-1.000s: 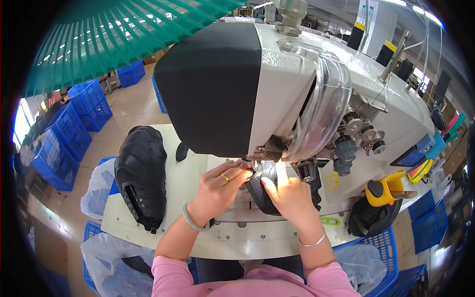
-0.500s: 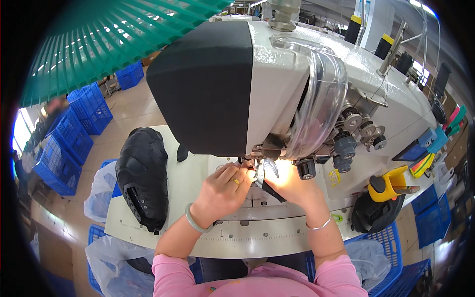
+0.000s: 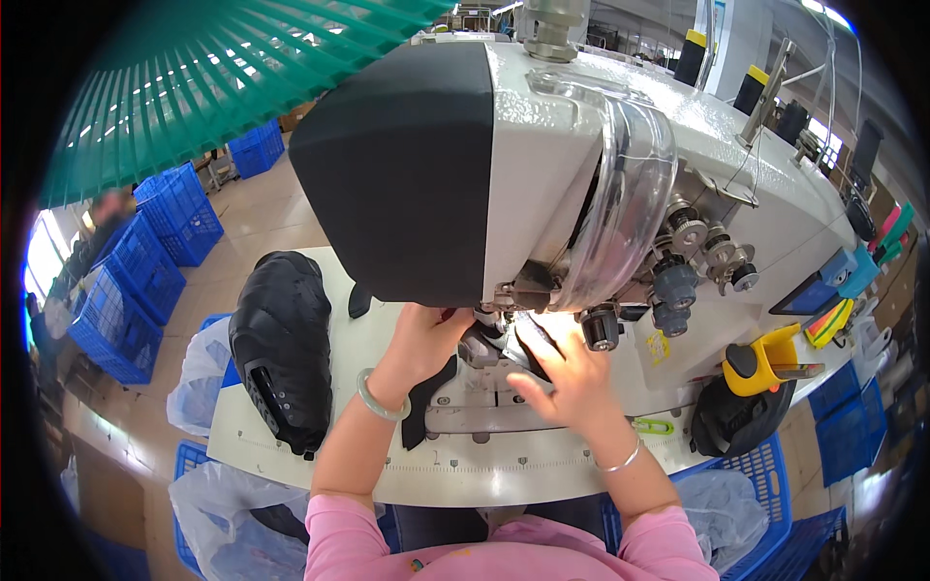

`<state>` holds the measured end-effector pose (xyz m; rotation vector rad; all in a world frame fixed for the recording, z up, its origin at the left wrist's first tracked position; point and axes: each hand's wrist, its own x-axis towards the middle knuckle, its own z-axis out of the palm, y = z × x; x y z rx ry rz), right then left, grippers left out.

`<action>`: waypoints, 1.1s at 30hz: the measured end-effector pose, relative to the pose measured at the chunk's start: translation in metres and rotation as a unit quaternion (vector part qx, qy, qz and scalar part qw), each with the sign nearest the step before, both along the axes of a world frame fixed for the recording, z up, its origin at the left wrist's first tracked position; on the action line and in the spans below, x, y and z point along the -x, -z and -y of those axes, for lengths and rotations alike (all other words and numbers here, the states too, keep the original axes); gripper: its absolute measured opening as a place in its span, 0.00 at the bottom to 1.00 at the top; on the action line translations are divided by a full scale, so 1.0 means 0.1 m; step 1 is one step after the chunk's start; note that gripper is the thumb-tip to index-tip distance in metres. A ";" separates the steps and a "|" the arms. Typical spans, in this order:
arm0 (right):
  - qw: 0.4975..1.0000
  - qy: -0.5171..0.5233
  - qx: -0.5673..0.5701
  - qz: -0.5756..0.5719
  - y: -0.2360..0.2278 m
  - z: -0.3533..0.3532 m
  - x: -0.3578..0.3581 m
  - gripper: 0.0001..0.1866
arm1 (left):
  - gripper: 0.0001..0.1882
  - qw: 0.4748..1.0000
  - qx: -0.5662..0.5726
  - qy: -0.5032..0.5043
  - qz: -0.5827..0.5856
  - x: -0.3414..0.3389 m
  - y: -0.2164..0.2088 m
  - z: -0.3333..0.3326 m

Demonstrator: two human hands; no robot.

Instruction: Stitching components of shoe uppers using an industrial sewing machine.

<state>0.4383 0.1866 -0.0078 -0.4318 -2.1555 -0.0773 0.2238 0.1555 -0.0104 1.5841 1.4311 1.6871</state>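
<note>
The sewing machine [image 3: 552,194] stands in front of me, its lamp lighting the needle area. My left hand [image 3: 431,337] is left of the presser foot [image 3: 507,329], with curled fingers partly hidden below the machine head. It grips a black strip of material [image 3: 419,407], whose loose end hangs down beside my wrist onto the table. My right hand [image 3: 570,376] lies right of the foot, fingers stretched out and thumb spread away. Under its fingertips shows a dark piece [image 3: 533,356]; I cannot tell whether it belongs to the same strip.
A black padded shoe-like piece [image 3: 281,349] lies at the left of the white table [image 3: 504,474]. To the right are a small green tool [image 3: 653,426], a yellow holder [image 3: 770,363] and a black item [image 3: 731,421]. Blue crates [image 3: 116,324] stand on the floor; a green fan guard [image 3: 213,87] hangs upper left.
My left hand has moved forward and left under the machine head. My right hand has opened, its thumb now apart. A black strip now hangs by my left wrist.
</note>
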 end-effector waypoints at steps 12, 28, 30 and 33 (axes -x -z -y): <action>0.997 -0.004 -0.043 -0.056 0.27 -0.16 0.09 0.32 | 0.05 0.997 -0.057 -0.019 -0.037 -0.07 0.03 0.02; 0.993 0.104 -0.042 0.035 0.25 -0.33 0.04 0.24 | 0.09 0.999 0.028 0.015 0.023 0.02 0.01 -0.13; 0.993 0.115 0.000 0.033 0.32 -0.50 0.02 0.22 | 0.11 1.000 -0.018 -0.017 0.001 -0.08 0.10 -0.26; 0.991 0.128 0.021 0.010 0.37 -0.66 0.08 0.15 | 0.14 0.968 -0.114 -0.162 -0.154 -0.07 0.30 -0.55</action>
